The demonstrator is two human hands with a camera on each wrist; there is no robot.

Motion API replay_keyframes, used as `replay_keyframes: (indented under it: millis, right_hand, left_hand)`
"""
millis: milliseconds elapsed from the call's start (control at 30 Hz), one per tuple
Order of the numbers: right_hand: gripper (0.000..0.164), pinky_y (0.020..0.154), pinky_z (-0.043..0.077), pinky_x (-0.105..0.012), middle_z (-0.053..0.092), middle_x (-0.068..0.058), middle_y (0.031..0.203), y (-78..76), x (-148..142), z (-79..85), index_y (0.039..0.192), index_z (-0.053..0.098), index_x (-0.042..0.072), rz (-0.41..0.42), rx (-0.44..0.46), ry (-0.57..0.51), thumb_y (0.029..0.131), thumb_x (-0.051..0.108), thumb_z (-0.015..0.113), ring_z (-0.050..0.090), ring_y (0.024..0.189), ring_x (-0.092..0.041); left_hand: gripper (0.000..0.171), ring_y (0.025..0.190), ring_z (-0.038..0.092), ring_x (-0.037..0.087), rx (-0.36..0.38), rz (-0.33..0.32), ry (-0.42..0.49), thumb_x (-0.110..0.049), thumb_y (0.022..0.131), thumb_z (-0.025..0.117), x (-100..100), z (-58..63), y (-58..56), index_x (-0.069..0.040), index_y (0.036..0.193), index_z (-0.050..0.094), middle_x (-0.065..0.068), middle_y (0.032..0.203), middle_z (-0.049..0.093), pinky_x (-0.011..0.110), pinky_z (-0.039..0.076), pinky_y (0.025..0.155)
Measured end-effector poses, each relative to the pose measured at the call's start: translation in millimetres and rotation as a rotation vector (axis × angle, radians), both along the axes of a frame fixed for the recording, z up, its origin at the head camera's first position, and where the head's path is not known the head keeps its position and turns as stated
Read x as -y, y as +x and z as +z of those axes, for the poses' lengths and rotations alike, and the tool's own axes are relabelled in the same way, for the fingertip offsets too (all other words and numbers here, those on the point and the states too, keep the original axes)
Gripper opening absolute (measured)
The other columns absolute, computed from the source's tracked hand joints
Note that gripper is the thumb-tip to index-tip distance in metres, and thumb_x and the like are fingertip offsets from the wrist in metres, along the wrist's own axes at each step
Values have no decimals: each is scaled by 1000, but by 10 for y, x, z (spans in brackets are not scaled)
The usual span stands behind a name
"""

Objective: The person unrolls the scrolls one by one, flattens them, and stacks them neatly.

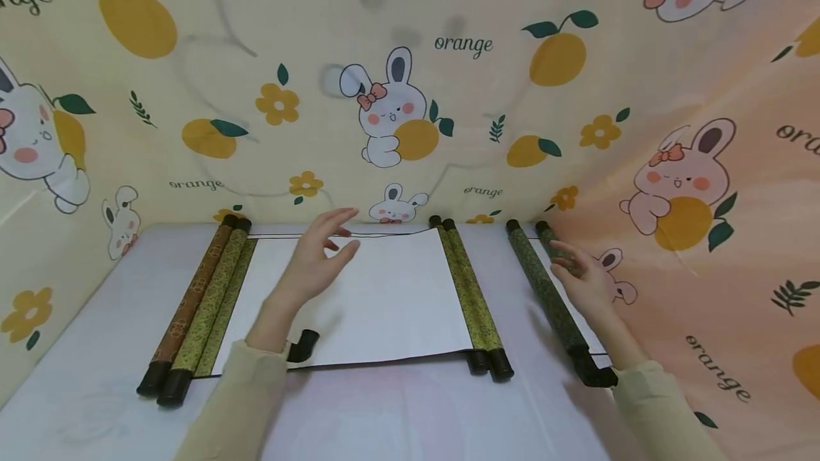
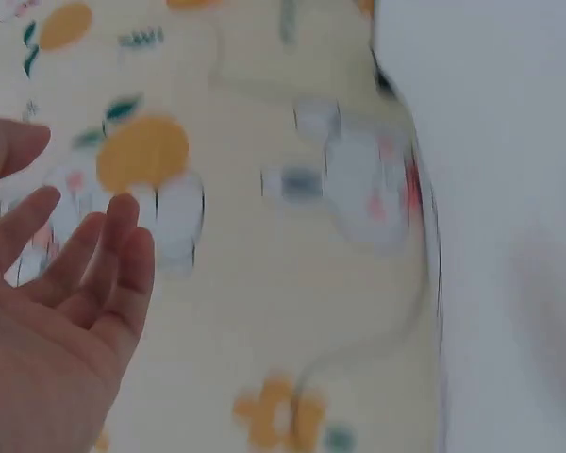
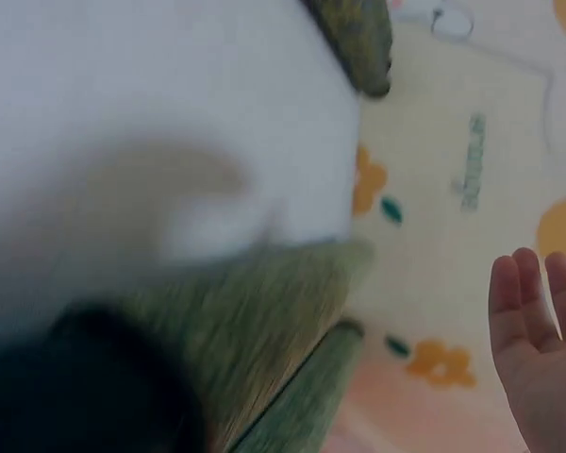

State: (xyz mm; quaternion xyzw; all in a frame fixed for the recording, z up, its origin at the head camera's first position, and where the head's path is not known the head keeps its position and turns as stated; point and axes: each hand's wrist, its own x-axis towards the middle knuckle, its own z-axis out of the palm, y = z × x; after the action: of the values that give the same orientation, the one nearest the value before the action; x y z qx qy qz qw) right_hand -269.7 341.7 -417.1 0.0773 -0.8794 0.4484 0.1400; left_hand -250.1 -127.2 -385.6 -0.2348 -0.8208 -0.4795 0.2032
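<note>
In the head view, the left hand (image 1: 314, 258) hung over a white sheet (image 1: 397, 297) lying at 7 o'clock, fingers loosely bent, holding nothing. The right hand (image 1: 584, 279), fingers parted, grasping nothing, was beside the dark green scroll (image 1: 544, 283) at 4 o'clock; contact could not be determined. A brown roller (image 1: 192, 297) lay at 8 o'clock.

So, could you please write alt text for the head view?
A person's left hand hovers over an opened, blank white scroll between patterned yellow-green rolls; the right hand hovers near dark green rolls. A rabbit-and-orange-print cloth hangs behind.
</note>
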Motion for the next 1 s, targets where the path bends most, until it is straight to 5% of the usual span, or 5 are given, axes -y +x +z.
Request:
replay_keyframes:
  millis: [200,333,633,900,1000]
  right_hand:
    - [42,78,42,-16,50,-15,131,-12,-352,-121,137,50,12,-87,8,94,97,20,54,55,107,-15]
    - [42,71,44,-15,53,-21,126,0,-509,-150,136,50,7,-111,51,154,96,21,53,53,108,-26]
    - [50,79,49,-53,44,-31,134,-17,-723,-176,140,43,3,-86,153,290,95,20,55,46,115,-51]
    - [55,75,50,-40,43,-35,134,-42,-855,-284,142,41,0,-42,132,324,92,11,60,50,112,-50]
    - [55,79,50,-46,41,-33,136,-9,-891,-337,141,42,-1,-38,136,314,91,11,61,48,112,-51]
  left_hand:
    - [49,106,60,24,107,-145,166,-14,91,64,-741,-101,-90,-20,138,50,3,138,48,42,50,81]
    - [48,105,60,21,199,-184,208,-17,92,63,-1176,-195,-99,-21,138,49,2,137,48,39,49,81]
    - [48,105,57,20,403,-201,316,-28,89,66,-2105,-419,26,-32,135,51,-5,133,49,26,51,70]
    - [48,104,54,20,460,-123,384,-32,87,69,-2791,-546,126,-32,132,53,-7,131,48,22,46,71]
    - [47,103,53,17,479,-101,361,-33,86,70,-3015,-610,204,-34,130,54,-8,131,47,22,44,72]
